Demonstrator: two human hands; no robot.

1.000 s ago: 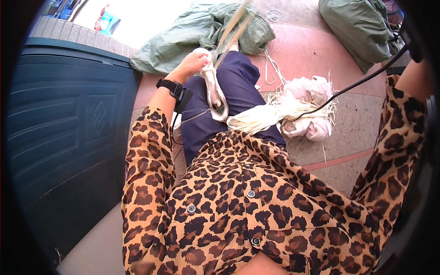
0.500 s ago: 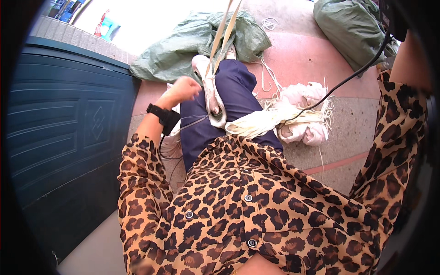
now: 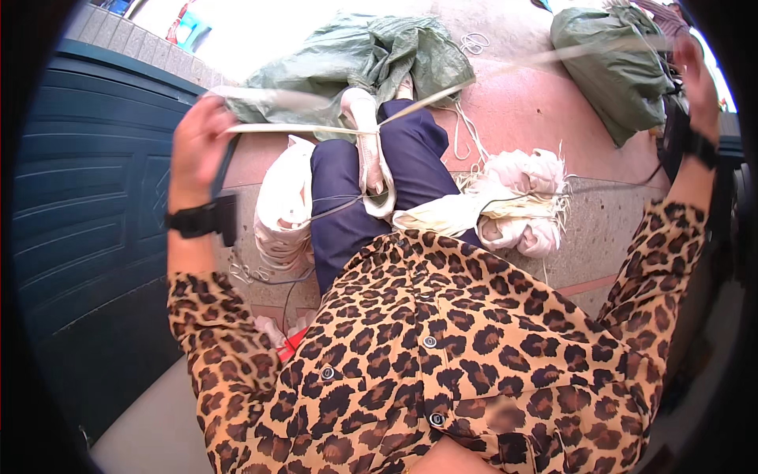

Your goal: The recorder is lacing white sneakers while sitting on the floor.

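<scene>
Flat cream lace, one, drawn from a white shoe between both hands; likely light, limp, best gripped toward its ends. Left hand: fingers closed on one length; right hand: blurred, pinching the other

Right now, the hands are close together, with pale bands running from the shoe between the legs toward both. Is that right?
Not quite: the head view shows the hands spread wide apart. Pale bands do run from the shoe between the legs toward both.
</scene>
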